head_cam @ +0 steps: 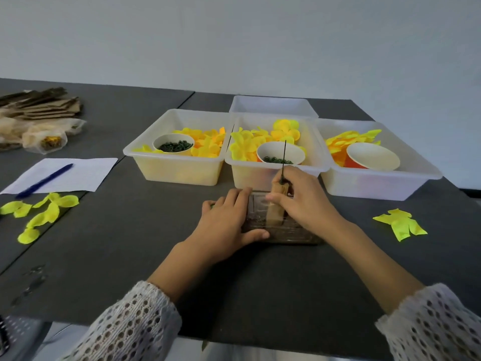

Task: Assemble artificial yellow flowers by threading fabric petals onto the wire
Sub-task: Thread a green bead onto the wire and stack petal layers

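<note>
Right hand (pixel 304 196) pinching wire (pixel 284 160), left hand (pixel 229 220) on tray (pixel 283 235)

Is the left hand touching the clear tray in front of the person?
Touching. The head view shows the left hand resting flat against the clear tray, thumb along its near edge.

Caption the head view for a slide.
Both hands, left and right, steady an upright wire before bins of yellow petals.

Table (pixel 130 256): dark grey, matte. Bins (pixel 179 173) beyond hands: translucent white. Petals (pixel 208 142) in bins: yellow, some orange-tinted. Cup (pixel 369 157) far right of right hand (pixel 304 204): orange outside, cream inside. Rings (pixel 175 146) in cups: dark green. Wire (pixel 284 162) at right hand: dark. Pen (pixel 44 181) left of left hand (pixel 229 222): blue, on white lined paper (pixel 86 173). Sleeves (pixel 135 324): white open-knit mesh.
</note>
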The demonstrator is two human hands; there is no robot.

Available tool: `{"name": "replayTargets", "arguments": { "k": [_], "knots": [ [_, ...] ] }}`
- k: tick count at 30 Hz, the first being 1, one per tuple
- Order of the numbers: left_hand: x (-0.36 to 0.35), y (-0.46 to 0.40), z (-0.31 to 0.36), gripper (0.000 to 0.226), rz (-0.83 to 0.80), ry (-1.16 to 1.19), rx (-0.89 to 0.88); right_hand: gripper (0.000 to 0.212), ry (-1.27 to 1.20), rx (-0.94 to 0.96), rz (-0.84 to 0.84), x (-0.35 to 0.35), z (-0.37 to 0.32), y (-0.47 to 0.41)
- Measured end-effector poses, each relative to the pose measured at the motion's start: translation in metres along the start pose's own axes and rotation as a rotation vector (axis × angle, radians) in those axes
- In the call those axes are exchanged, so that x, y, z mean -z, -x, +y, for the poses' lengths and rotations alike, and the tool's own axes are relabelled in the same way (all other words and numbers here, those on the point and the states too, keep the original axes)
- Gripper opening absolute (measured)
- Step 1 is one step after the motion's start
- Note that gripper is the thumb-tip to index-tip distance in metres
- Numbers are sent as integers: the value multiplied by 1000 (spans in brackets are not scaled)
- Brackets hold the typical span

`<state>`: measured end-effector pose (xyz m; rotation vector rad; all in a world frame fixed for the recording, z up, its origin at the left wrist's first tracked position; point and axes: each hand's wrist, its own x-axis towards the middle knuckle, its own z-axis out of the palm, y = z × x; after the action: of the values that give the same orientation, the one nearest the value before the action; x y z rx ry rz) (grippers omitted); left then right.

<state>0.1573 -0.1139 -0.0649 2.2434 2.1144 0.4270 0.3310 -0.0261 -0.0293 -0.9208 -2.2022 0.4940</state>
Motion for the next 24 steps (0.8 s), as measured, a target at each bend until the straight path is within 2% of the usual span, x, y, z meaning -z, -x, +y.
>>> {"name": "replayTargets", "arguments": {
  "k": [11, 14, 16, 17, 21, 23, 24],
  "knots": [
    [3, -1, 3, 101, -35, 5, 15, 20, -118, -106, -114, 5, -7, -1],
    [20, -5, 2, 98, -197, 103, 26, 23, -72, -135, -103, 6, -5, -1],
    [39, -12, -6, 84, -295, 264, 41, 24, -32, -173, -91, 6, -4, -1],
    [49, -16, -12, 74, -283, 315, 32, 24, -21, -182, -89, 5, -4, 0],
    [84, -43, -58, 35, 60, 324, 63, 29, -18, -167, -85, 8, -4, 6],
    [96, -62, -93, 26, 234, 288, 155, 33, -139, -222, 20, 19, 3, 11],
    [102, -72, -111, 26, 287, 249, 219, 28, -203, -257, 130, 26, 8, 13]
  ]
}}
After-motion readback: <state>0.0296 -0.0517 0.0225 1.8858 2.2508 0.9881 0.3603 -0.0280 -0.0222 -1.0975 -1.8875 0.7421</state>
